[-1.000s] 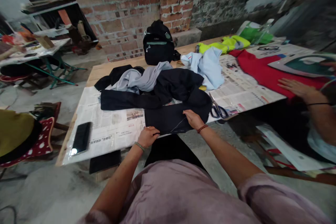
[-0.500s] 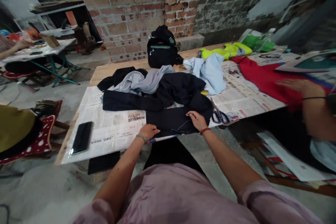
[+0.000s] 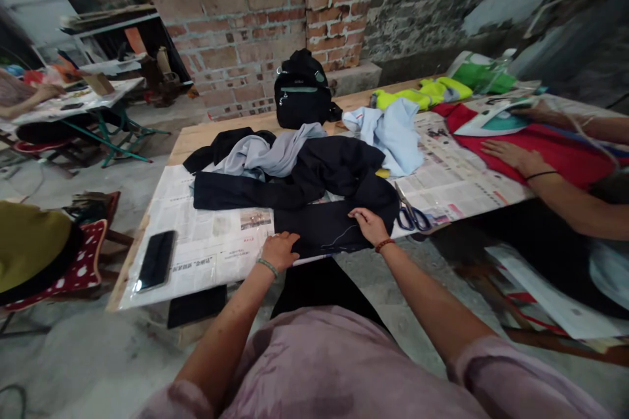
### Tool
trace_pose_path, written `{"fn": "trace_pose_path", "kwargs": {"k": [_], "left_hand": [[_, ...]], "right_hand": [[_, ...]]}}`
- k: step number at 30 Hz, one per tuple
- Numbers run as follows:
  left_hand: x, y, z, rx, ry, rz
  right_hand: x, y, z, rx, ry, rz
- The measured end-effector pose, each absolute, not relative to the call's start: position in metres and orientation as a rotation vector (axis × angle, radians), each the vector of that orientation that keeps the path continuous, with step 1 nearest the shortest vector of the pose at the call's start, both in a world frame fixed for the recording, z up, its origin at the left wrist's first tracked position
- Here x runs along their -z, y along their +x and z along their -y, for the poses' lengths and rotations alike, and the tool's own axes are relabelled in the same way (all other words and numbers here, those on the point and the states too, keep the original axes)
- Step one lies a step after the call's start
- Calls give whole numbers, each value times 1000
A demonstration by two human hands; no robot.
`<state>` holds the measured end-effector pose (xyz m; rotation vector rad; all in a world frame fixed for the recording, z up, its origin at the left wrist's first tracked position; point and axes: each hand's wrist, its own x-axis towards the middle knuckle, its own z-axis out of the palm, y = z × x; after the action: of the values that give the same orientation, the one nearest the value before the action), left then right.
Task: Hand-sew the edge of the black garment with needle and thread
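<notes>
Dark navy cloth [image 3: 314,226], perhaps a trouser leg, lies flat at the table's front edge, joined to a crumpled dark heap behind it. My left hand [image 3: 280,251] rests palm down on its left edge, fingers stretched out. Over the right part of the cloth, my right hand [image 3: 372,226] is closed in a pinch; what sits between the fingertips is too small to make out. A loose white thread [image 3: 339,236] curves across the cloth towards that hand. Scissors [image 3: 411,215] with dark blue handles lie just right of my right hand.
Newspaper [image 3: 196,236] covers the table. A phone [image 3: 156,260] lies at left. Grey cloth [image 3: 255,152], light blue cloth [image 3: 388,134] and a black backpack [image 3: 303,95] are further back. At right, a co-worker's hands move an iron [image 3: 494,121] on red cloth [image 3: 555,154].
My left hand has shifted slightly and its fingers have spread flatter on the cloth. My right hand stays put. The co-worker's iron has come down leftward onto the red cloth.
</notes>
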<state>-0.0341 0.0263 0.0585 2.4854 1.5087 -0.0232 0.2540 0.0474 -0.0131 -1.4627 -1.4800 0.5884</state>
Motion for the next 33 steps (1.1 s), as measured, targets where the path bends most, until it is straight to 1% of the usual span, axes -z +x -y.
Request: {"fn": "trace_pose_path", "kwargs": {"k": [3,7,14,16,19,22,26,30,33], "left_hand": [[-61,-20,-19,-41,2692,-1474],[-54,-7,-11,-160,2771,-1302],[-22,-13,-10,-578,2489,-1308],[-17,-16,-10,-640,2422,-1300],[-16,-20,-11,-602,2418,-1224],[-17,-21,-11,-523,2438,-1209],[-16,-22,-11,-486,2449,-1240],[-13,-23,-10,-522,2446,-1240],[-11,-24,-10,-549,2440,-1213]], "right_hand": [[13,254,-47,-582,-1457,1481],[10,253,-46,-582,-1467,1481],[10,251,-44,-617,-1473,1448],[12,251,-46,-662,-1466,1400],[8,250,-51,-788,-1439,1210],[-9,239,-53,-870,-1417,1075],[-31,200,-43,-1036,-1313,1230],[-20,169,-29,-1322,-1294,1356],[-2,169,-27,-1379,-1286,1183]]}}
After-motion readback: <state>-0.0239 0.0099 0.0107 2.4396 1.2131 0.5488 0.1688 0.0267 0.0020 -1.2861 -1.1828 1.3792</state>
